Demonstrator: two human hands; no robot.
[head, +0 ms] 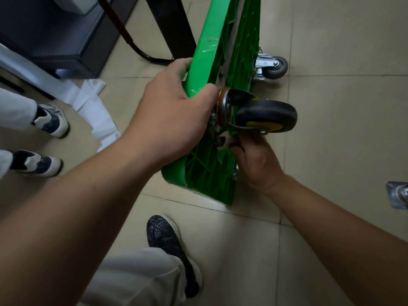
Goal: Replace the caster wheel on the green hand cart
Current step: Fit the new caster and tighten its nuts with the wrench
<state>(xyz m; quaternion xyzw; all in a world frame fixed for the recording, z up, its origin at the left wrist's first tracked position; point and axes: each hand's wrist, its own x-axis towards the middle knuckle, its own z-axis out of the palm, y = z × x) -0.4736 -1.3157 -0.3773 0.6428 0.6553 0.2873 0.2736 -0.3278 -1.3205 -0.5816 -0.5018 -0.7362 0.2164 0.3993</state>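
The green hand cart [223, 47] stands tipped on its edge on the tiled floor, ribbed underside facing right. My left hand [170, 113] grips the cart's near rim, thumb on the underside. A black caster wheel with a yellow hub [267, 115] sits on its metal bracket against the underside. My right hand [256, 160] is below that caster and pinches a small metal wrench [221, 141] at the bracket's mounting plate. A smaller grey caster [274, 67] is fixed farther along the cart.
A loose metal caster plate [397, 197] lies on the floor at the right edge. Crumpled white paper [97, 111] lies to the left. Another person's shoes [50, 122] stand at left. My own shoe [167, 244] is below the cart. Dark furniture [66, 29] fills the back left.
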